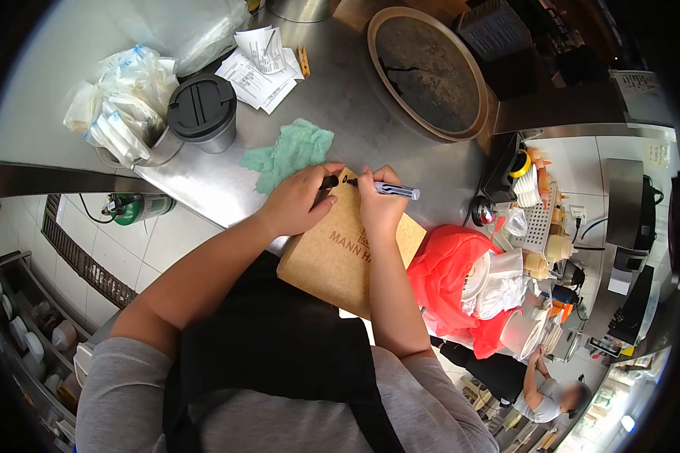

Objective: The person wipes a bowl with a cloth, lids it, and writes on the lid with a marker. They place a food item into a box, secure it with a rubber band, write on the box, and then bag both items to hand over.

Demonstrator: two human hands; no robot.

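A brown cardboard box (317, 260) with printed lettering lies in front of me at the steel table's edge. My right hand (380, 208) is closed around a marker pen (397, 190), its tip at a small dark mark near the box's far end. My left hand (298, 202) rests on the box's far left corner, its fingers closed on a black marker cap (328, 183). Just beyond the left hand a crumpled green cloth (291, 153) lies on the table. My right forearm covers part of the lettering.
A lidded black container (203, 113) stands left, beside a metal pot of plastic packets (125, 106). Behind are paper receipts (261, 72), a clothespin (303, 61) and a large round pan (431, 75). A red plastic bag (449, 283) sits right; another person (540, 396) works beyond.
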